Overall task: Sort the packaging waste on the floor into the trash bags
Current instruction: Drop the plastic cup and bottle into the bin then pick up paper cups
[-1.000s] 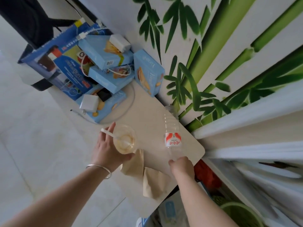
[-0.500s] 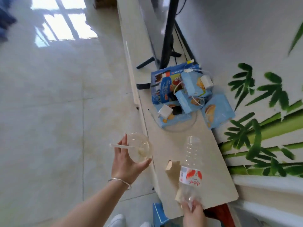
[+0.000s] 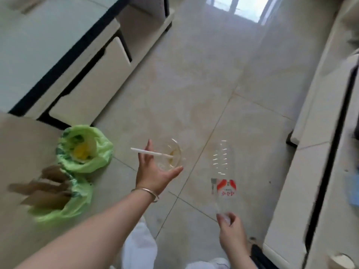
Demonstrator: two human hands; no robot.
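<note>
A: Status on the hands?

B: Left hand (image 3: 155, 174) was wrapped around a clear plastic cup (image 3: 171, 155), fingers spread round its wall, thumb on the near side. The cup had a white straw (image 3: 150, 152) sticking out to the left and a bit of yellowish residue at the bottom. There was a metal bangle (image 3: 146, 192) on that wrist.

A: Right?

B: Right hand (image 3: 231, 230) was pinching the neck end of an empty clear bottle (image 3: 221, 167), which pointed away from the person with the base farthest out. It had a red-and-white label (image 3: 226, 188) near the hand. Both items were held in the air over the tiled floor (image 3: 194, 84), apart from each other.

A: Bags?

B: Two green trash bags (image 3: 85, 152) sat on the floor to the left, both open and touching. The far one had something yellow inside (too blurred to identify). The near one (image 3: 64, 206) held brown cardboard pieces (image 3: 44, 188) poking out leftward. The cup was nearer the far bag than the bottle was, but neither was above a bag.

A: Anything else?

B: A low white cabinet (image 3: 93, 74) with black trim stood beyond the bags. The frame was motion-blurred.
</note>
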